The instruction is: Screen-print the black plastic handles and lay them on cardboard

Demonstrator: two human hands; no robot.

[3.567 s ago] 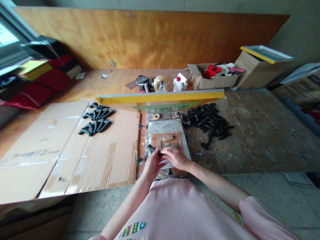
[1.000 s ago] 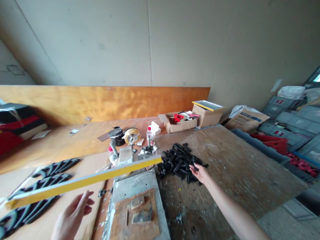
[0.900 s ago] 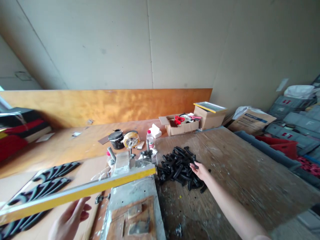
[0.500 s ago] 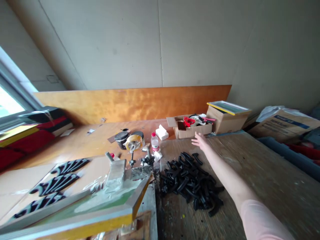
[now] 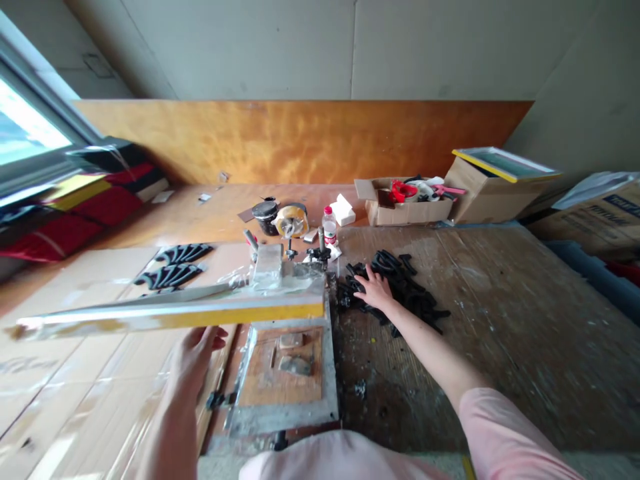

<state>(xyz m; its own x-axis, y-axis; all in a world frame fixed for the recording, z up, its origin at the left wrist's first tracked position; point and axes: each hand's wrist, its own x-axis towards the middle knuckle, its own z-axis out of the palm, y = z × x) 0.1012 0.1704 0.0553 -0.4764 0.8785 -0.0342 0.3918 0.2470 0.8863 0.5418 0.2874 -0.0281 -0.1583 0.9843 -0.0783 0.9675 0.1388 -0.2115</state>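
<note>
My right hand (image 5: 374, 291) lies on a heap of small black plastic parts (image 5: 400, 287) on the worn wooden bench, fingers spread over them. My left hand (image 5: 197, 347) reaches up under the yellow-edged printing screen frame (image 5: 190, 313), which is hinged up and tilted; its fingertips touch the frame's underside. Below the frame sits a metal base plate (image 5: 283, 417) with a brown jig board (image 5: 285, 367) holding small blocks.
Sets of black curved pieces (image 5: 177, 263) lie on cardboard sheets (image 5: 75, 347) at left. A tape roll (image 5: 291, 220), black pot (image 5: 264, 217), small bottle (image 5: 329, 225) and open boxes (image 5: 407, 203) stand at the back. Red and black stacks (image 5: 75, 213) sit far left.
My right hand drew back from near the far box onto the black parts heap. The camera tilted down. My left hand is again under the raised screen frame.
</note>
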